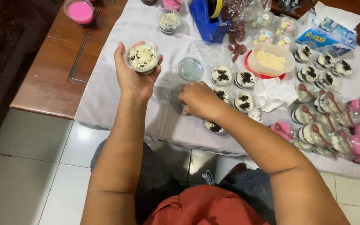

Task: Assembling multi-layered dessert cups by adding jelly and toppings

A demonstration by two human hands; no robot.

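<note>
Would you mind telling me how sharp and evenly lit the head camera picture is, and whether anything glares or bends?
Head view: soft, even light with faint shadows; the left hand and its dessert cup are fairly sharp; the right hand is slightly blurred; mild glare on the clear lid; the table edge bows a little from the wide lens.

Clear glossy plastic dessert cup (142, 57), topping rough and crumbly, white with dark flecks. Loose lid (190, 68): thin clear plastic, shiny. White tablecloth (113, 83): matt woven fabric, lightly creased. Wooden table (51, 79): brown wood, smooth, semi-gloss varnish. Tape dispenser (207, 18): blue hard plastic, glossy. Shallow tub (271, 60): translucent matt plastic holding coarse grated shreds. Crumpled tissue (273, 93): soft matt paper. Floor tiles (26, 175): pale, smooth, slight sheen.
</note>
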